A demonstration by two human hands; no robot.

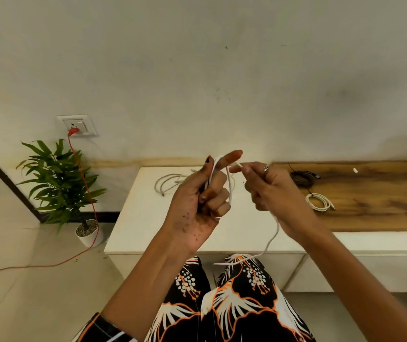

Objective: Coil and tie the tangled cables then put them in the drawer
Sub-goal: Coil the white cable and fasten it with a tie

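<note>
While both hands are raised above the cabinet (148, 233):
Left hand (197, 201): fingers curled, gripping white cable (229, 186) loops.
Right hand (269, 191): pinching cable end, at 3 o'clock of left.
Coiled cables (318, 202): on cabinet, 3 o'clock.

A long low cabinet (133, 233) stands against the wall. Its left part has a white top, and its right part has a brown wooden top (375, 213). A loose grey cable (170, 180) lies on the white part, at about 10 o'clock from the middle. On the wood, a black cable coil (302, 177) sits at 12 o'clock from a white cable coil (318, 202), close by. A tiny white bit (355, 170) lies further right, well apart. The floor (24, 304) carries a white plant pot (89, 234) and a red cord (49, 264).
</note>
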